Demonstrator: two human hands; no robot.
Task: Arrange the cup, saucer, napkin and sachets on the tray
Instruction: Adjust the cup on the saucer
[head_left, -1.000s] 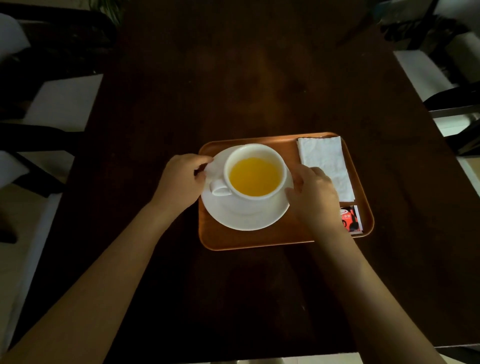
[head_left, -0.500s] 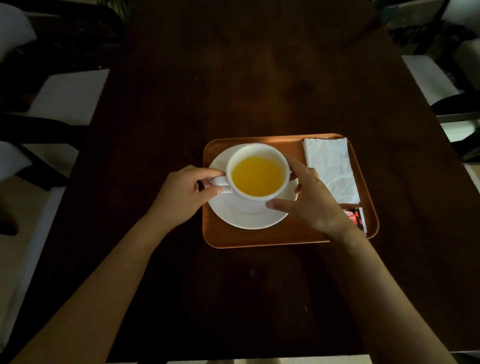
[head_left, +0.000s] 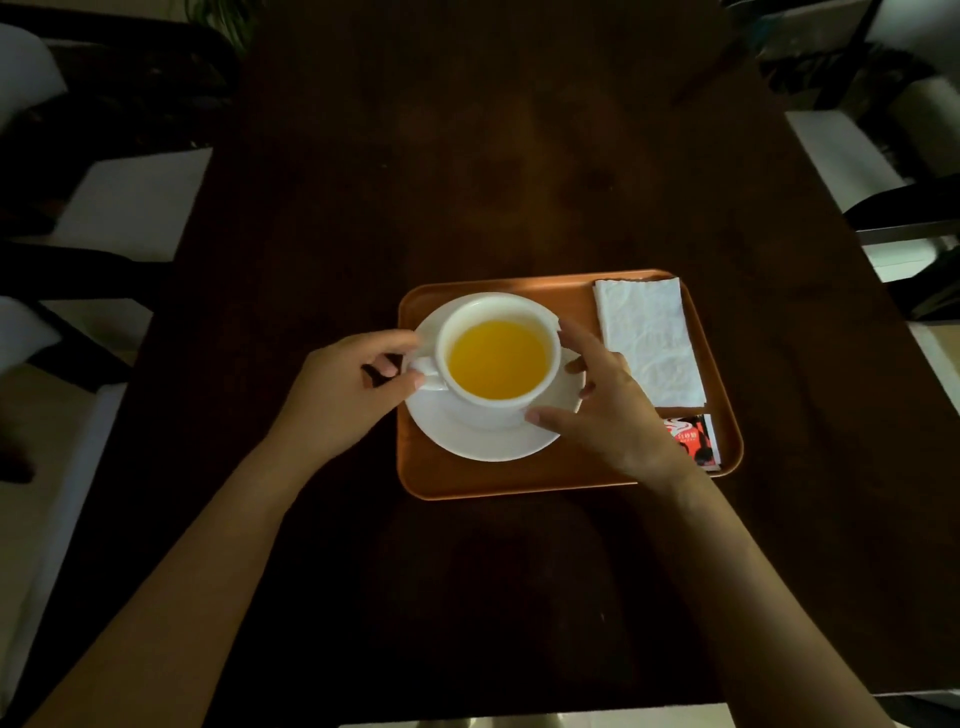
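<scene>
A white cup (head_left: 498, 358) full of yellow-orange liquid stands on a white saucer (head_left: 483, 436) at the left of an orange tray (head_left: 561, 470). My left hand (head_left: 353, 387) pinches the cup's handle between thumb and fingers. My right hand (head_left: 608, 405) cups the right side of the cup, fingers spread, thumb and forefinger touching its wall. A folded white napkin (head_left: 649, 340) lies along the tray's right side. Red and black sachets (head_left: 693, 439) lie below it at the near right corner, partly covered by my right wrist.
The tray sits on a dark wooden table (head_left: 493, 156). Dark chairs with pale seats stand at the left (head_left: 119, 202) and right (head_left: 852, 156). The table's near edge (head_left: 519, 717) runs along the bottom.
My left hand moved from the saucer's rim to the cup's handle. My right hand shifted from the saucer's edge to the cup's side and spread its fingers. The view shifted slightly.
</scene>
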